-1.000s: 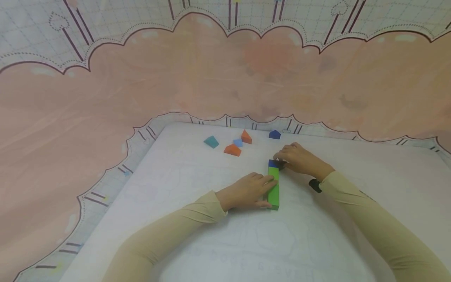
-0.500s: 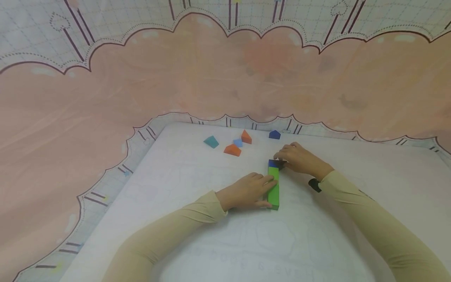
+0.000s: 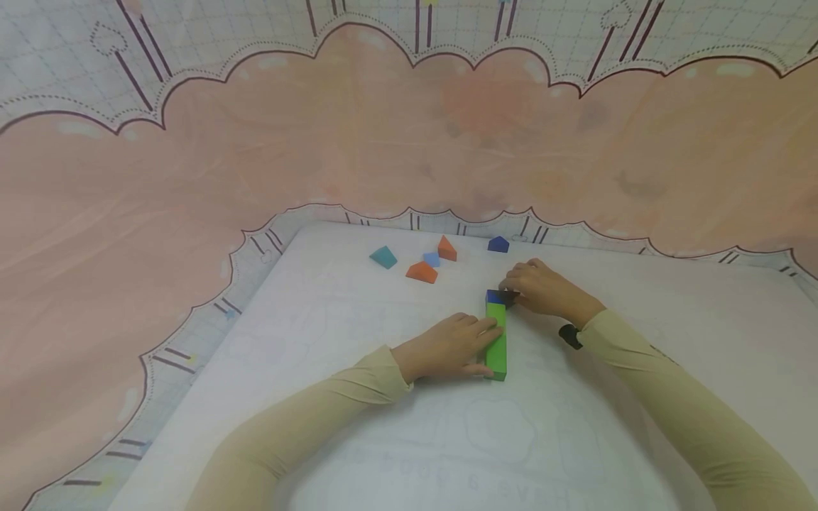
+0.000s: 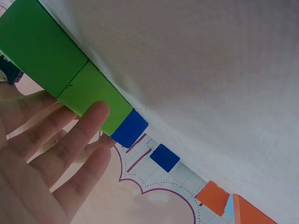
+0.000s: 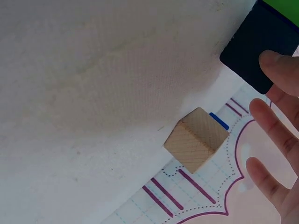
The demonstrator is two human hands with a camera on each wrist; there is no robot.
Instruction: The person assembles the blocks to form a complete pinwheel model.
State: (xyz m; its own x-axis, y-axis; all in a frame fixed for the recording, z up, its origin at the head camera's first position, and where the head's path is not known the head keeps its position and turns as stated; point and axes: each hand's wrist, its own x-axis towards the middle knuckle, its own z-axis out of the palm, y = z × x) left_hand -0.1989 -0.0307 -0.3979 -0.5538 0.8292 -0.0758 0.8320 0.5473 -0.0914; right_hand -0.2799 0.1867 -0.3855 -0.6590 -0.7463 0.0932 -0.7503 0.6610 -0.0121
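Note:
Two green blocks (image 3: 495, 355) lie end to end in a row, their seam visible in the left wrist view. A blue block (image 3: 495, 297) continues the row at its far end. My left hand (image 3: 447, 346) reaches over the green blocks from the left, fingers extended across the top and thumb at the near end. In the left wrist view, one fingertip touches the lighter green block (image 4: 88, 88). My right hand (image 3: 543, 287) pinches a dark, nearly black block (image 5: 252, 49) beside the blue one. Its thumb presses a flat face; the other fingers are spread.
Behind the row stands another blue block (image 3: 498, 245). To its left are two orange blocks (image 3: 422, 272), a light blue block (image 3: 431, 259) and a teal block (image 3: 383, 257). A plain wood face (image 5: 196, 140) shows in the right wrist view. The patterned curtain (image 3: 409, 142) borders the white table.
Both hands stay almost in place on the blocks. The far blue end and my right fingertips have shifted only very slightly.

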